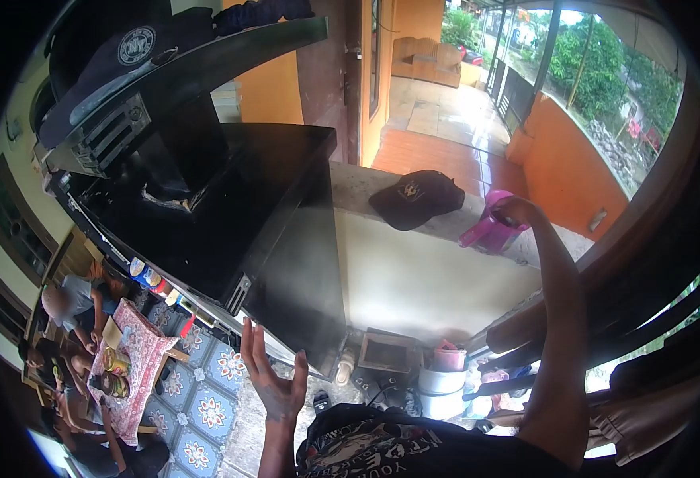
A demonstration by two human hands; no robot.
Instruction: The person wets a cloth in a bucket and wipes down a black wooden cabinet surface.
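My right hand (517, 211) is at the mouth of a pink plastic container with a handle (489, 233), which sits on top of the low wall. The fingers reach into its opening and are hidden, so their grip does not show. My left hand (274, 381) is raised near the corner of the black cabinet, fingers spread, holding nothing. Left of the pink container, a dark cap (418, 199) with a badge rests on the wall ledge.
A tall black cabinet (286, 223) with a shelf of caps stands to the left. People sit around a low table with a patterned cloth (147, 338) at lower left. White buckets (443, 390) and shoes stand below the wall (437, 291). A tiled porch lies beyond.
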